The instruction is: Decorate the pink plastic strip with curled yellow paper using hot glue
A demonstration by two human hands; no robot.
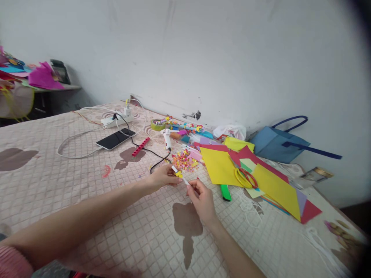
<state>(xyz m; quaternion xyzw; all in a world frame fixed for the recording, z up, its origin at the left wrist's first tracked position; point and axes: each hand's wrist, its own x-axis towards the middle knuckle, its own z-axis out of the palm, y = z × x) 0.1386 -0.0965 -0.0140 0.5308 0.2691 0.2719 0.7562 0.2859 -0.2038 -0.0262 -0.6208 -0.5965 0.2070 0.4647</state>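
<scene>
A thin white strip [186,181] with a small yellow piece [179,174] on it is stretched between my two hands, above the table. My left hand [164,177] pinches it near the yellow piece, and a short white end sticks up beyond the fingers. My right hand [203,200] grips the lower right end between thumb and fingers. Whether the strip is paper or plastic I cannot tell. Just past my hands lies a heap of small colourful paper bits [185,160]. A white glue gun [166,139] with a black cord stands behind my left hand.
At left are a smartphone [116,139], a power strip [111,121] with cables and a red bar with holes [141,146]. Coloured sheets [220,166], scissors [246,178], a green-handled tool [225,192] and white string [251,206] lie right. A blue bag [278,144] leans near the wall.
</scene>
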